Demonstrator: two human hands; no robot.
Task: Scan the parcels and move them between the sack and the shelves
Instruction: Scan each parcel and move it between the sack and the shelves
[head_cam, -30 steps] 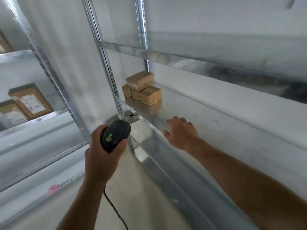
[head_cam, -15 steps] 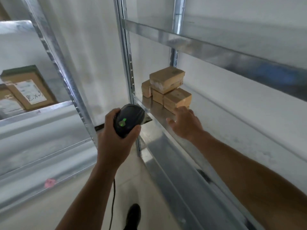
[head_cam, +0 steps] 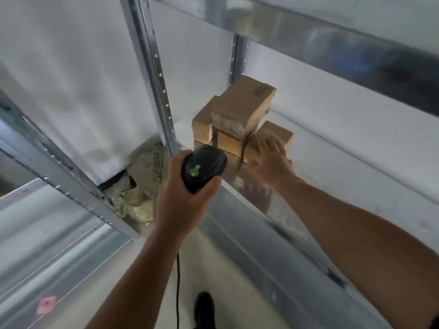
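Head view: scanner (head_cam: 203,168) points away toward stacked parcels (head_cam: 240,110), left hand (head_cam: 183,200) wrapped round it; right hand (head_cam: 270,162) lies spread flat on front parcel (head_cam: 279,135).

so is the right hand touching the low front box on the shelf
Touching. The head view shows the right hand laid flat on top of the low front box.

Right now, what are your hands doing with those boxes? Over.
Left hand grips the scanner, lit green. Right hand open, resting on the front parcel of the stack on the shelf. Nothing in the way.
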